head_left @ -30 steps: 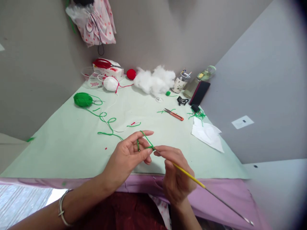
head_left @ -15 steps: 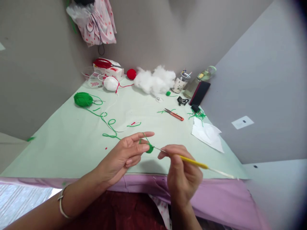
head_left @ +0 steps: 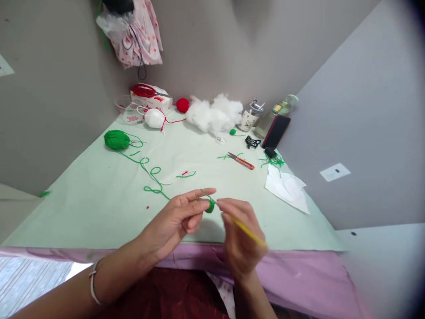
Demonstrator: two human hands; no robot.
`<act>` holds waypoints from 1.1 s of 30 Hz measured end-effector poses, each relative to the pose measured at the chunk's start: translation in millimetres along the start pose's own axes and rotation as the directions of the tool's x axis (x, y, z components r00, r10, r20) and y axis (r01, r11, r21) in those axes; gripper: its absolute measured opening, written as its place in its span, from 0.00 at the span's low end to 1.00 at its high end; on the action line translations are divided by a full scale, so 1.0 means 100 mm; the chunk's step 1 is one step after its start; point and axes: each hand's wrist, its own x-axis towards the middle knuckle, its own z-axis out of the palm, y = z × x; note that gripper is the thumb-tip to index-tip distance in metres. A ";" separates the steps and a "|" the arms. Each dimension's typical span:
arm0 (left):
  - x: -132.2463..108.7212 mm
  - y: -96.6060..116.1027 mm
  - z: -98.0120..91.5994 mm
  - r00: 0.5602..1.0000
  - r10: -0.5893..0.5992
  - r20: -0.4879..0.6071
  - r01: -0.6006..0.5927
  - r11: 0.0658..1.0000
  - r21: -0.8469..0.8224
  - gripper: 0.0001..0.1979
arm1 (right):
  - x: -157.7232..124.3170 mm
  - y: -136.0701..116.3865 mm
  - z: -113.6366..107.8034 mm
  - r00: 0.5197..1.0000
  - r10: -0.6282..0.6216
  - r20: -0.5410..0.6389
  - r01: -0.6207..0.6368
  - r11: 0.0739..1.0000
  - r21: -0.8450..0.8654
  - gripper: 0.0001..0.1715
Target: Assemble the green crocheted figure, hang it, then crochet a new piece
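Observation:
My left hand (head_left: 181, 217) pinches a small green crochet piece (head_left: 210, 207) between thumb and fingers, with green yarn (head_left: 208, 195) looped over its outstretched index finger. In my right hand (head_left: 244, 235) is a yellow-handled crochet hook (head_left: 247, 231), held like a pen, its tip end close to the piece's right edge. Fingers hide the hook's metal shaft for the most part. The working yarn trails back over the table to a green yarn ball (head_left: 117, 140) at the left.
Behind lie a white yarn ball (head_left: 154, 118), a red ball (head_left: 182, 105), white stuffing (head_left: 212, 115) and a pen cup (head_left: 248, 118). Orange thread snips (head_left: 241, 161), a black hair claw (head_left: 252, 142), a leaning phone (head_left: 276, 131) and white paper (head_left: 286, 186) are to the right.
My right hand has moved left, up against the green piece, and the hook has swung to a steeper slant. My left hand still holds the piece and has shifted slightly right.

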 end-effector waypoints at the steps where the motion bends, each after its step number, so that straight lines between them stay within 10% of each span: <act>1: 0.00 0.01 -0.01 1.000 0.005 -0.005 -0.006 1.000 -0.014 0.19 | 0.03 0.00 -0.01 0.995 0.098 -0.025 -0.096 0.991 0.093 0.16; 4: -0.02 0.04 0.01 0.998 0.061 -0.013 -0.061 0.998 0.025 0.18 | 0.10 -0.03 -0.02 0.960 0.280 0.005 -0.268 0.912 0.310 0.13; 20: -0.09 0.03 0.05 0.982 0.184 -0.029 -0.176 0.968 0.179 0.15 | 0.07 -0.02 -0.03 0.924 0.366 0.111 -0.367 0.766 0.527 0.14; 27: -0.10 -0.01 0.05 0.959 0.279 -0.052 -0.249 0.916 0.315 0.18 | -0.01 -0.08 -0.10 0.996 0.049 0.077 -0.059 0.988 0.139 0.17; 33: -0.09 -0.05 0.08 0.978 0.198 -0.062 -0.184 0.967 0.174 0.25 | -0.15 0.03 -0.02 0.967 -0.229 0.114 0.249 0.944 -0.215 0.25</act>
